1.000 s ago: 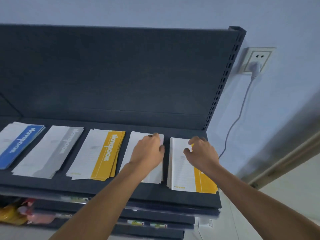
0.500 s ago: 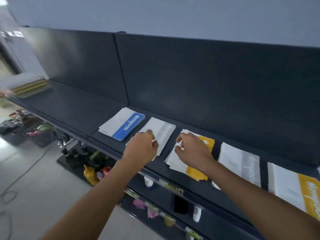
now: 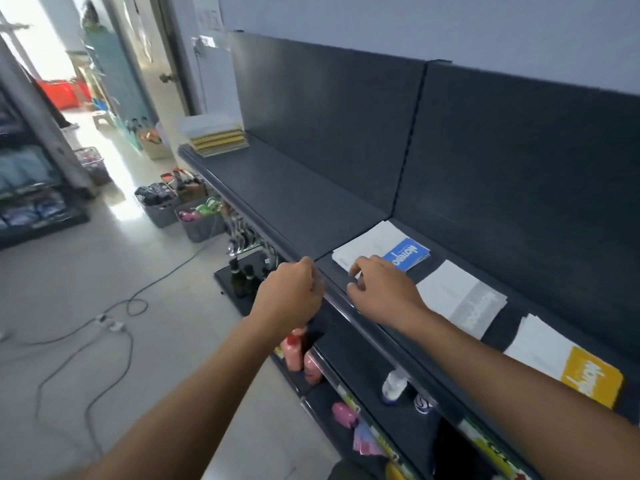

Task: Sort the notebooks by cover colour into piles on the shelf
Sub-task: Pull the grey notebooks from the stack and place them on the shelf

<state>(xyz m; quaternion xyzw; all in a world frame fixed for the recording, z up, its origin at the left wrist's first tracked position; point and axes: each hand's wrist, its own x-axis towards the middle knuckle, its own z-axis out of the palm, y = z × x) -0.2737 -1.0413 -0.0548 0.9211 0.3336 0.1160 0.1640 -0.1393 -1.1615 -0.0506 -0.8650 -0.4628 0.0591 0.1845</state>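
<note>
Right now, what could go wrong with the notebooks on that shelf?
1. The blue notebook pile lies near the front edge of the shelf, with the right hand at its near corner; a clumsy nudge might slide notebooks off.
2. The yellow notebook pile looks fanned, so it may spread sideways.
3. Cables and a power strip lie on the floor; stepping there could mean tripping.
</note>
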